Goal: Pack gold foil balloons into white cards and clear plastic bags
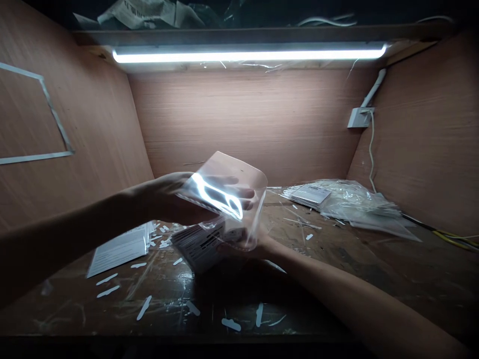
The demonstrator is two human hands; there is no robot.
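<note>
A clear plastic pouch (243, 167) with rounded corners is raised above the table, a bright light reflection across it. My left hand (224, 192) shows through the film, its fingers stretched along the pouch and holding it; whether they are inside or behind it I cannot tell. Below, my right hand (249, 243) is closed around a stack of printed cards (202, 244), partly in shadow. The pouch's lower corner overlaps the right fingers and the end of the stack.
Another card stack (119, 252) lies at left. Several white paper scraps (231, 325) litter the wooden table. At the back right are more cards (310, 194) and a heap of clear plastic bags (355, 197). A cable (371, 149) hangs from a socket box (359, 117); a tube light (250, 55) shines above.
</note>
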